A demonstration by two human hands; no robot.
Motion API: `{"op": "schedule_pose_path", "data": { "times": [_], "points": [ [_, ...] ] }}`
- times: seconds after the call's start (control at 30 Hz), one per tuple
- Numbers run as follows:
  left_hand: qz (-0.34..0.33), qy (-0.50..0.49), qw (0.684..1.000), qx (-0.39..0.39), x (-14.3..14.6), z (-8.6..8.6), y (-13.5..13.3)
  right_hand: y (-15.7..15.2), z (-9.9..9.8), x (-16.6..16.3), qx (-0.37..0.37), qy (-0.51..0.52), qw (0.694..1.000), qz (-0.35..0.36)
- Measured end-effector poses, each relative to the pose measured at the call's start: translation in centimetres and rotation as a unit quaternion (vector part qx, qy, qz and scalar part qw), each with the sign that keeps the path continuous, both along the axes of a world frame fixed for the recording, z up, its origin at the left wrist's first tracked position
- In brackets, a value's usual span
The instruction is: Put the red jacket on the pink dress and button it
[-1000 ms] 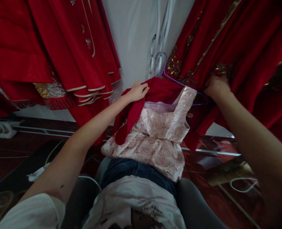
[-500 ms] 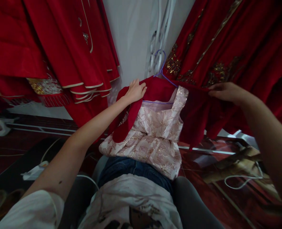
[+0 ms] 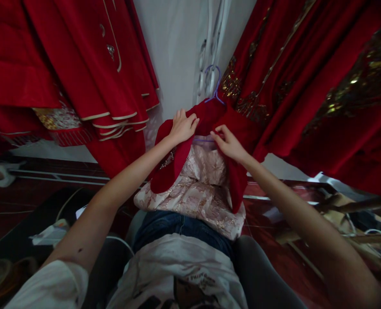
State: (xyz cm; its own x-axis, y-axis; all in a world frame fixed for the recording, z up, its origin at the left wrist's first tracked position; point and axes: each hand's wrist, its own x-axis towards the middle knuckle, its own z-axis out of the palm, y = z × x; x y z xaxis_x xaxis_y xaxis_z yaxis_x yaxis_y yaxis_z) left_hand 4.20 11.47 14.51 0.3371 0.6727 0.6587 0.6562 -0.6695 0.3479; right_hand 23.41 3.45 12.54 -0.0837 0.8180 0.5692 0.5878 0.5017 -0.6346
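A small red jacket (image 3: 240, 174) hangs over a pale pink brocade dress (image 3: 190, 199) with gold patterning, both on a purple hanger (image 3: 215, 91). The dress's skirt rests on my lap. My left hand (image 3: 183, 127) is closed on the jacket's left front edge near the shoulder. Across the neckline, my right hand (image 3: 228, 141) pinches the jacket's right front edge, which now covers that side of the dress and its strap. Between the two hands, the hanger's crossbar and part of the bodice show.
Red garments with cream trim (image 3: 119, 107) hang at the left, and gold-sequined red garments (image 3: 293, 86) at the right. A pale wall (image 3: 171, 56) stands behind. To the left is a dark surface (image 3: 45, 214) with a white packet (image 3: 50, 233). Clutter lies on the right floor.
My right hand has moved inward from the far right, drawing the jacket's right side over the dress. My left hand stays almost in place, holding the jacket.
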Motion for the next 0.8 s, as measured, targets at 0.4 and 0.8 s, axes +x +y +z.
{"op": "schedule_pose_path", "data": {
  "times": [0.4,0.8],
  "points": [
    [-0.031,-0.059,0.997,-0.048,0.6,-4.5,-4.1,-1.5,-1.3,-2.0,0.041,0.004,0.997,-0.066],
    [-0.116,-0.282,0.946,-0.107,2.3,-7.3,-5.5,-0.9,-3.8,-2.9,0.035,0.144,0.989,-0.013]
  ]
}}
